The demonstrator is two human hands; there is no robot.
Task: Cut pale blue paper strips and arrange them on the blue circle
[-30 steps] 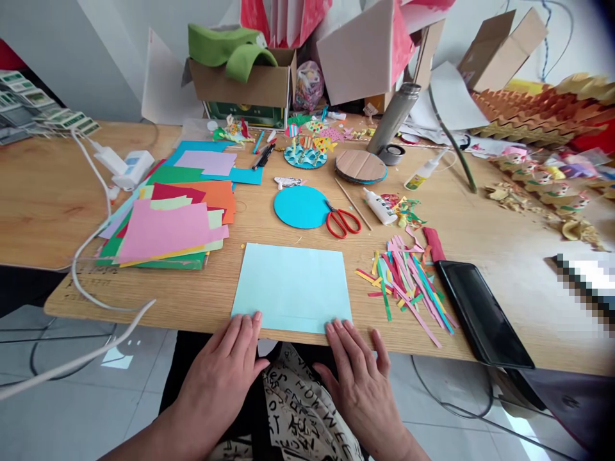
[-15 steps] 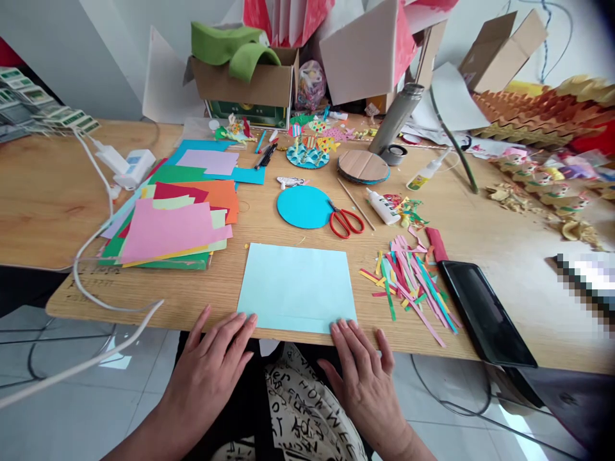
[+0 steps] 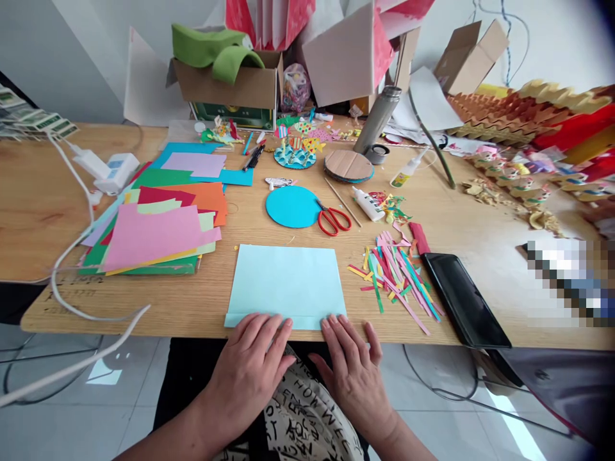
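Note:
A pale blue sheet of paper lies flat at the table's front edge, with a narrow folded strip along its near side. My left hand rests on that strip left of its middle, fingers stretched out flat and pressing down. At the sheet's near right corner lies my right hand, fingertips on the paper and thumb spread away. Neither hand grips anything. Beyond the sheet are a bright blue oval and red-handled scissors, whose tips overlap the oval's edge.
Stacked coloured paper lies left, beside a white cable. Paper strips and a black phone-like slab lie right. Farther back are a glue bottle, a cardboard disc, a metal flask and a box.
My left hand has slid right along the near fold, from the sheet's left corner towards its middle. My right hand stays at the right corner. The view has shifted slightly.

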